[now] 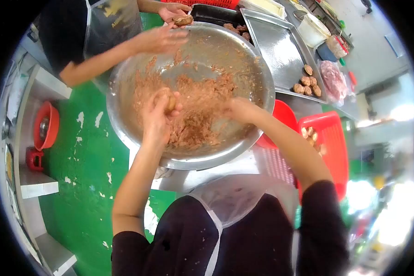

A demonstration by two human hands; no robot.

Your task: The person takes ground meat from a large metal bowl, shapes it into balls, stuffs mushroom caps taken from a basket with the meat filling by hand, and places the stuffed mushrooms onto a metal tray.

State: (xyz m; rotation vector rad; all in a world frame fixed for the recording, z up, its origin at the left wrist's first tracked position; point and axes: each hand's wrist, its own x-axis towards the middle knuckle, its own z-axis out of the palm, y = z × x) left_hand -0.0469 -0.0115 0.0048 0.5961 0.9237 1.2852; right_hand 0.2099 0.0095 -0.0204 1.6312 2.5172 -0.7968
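A large steel bowl (193, 164) holds a brown, coarse minced meat mixture (195, 89). Over the bowl's left part, my left hand (158, 110) is closed around a small, rounded brown mushroom cap (171, 103). My right hand (237, 110) reaches into the right side of the mixture. Its fingers are smeared by motion, so their state and anything in them cannot be made out.
Across the bowl, a co-worker's hand (175, 11) holds a brown piece (183, 20). A metal tray (280, 50) bears several filled mushrooms (308, 86). A red basket (333, 152) with mushroom caps (310, 136) stands at right. A plastic bag (333, 80) lies beyond the tray.
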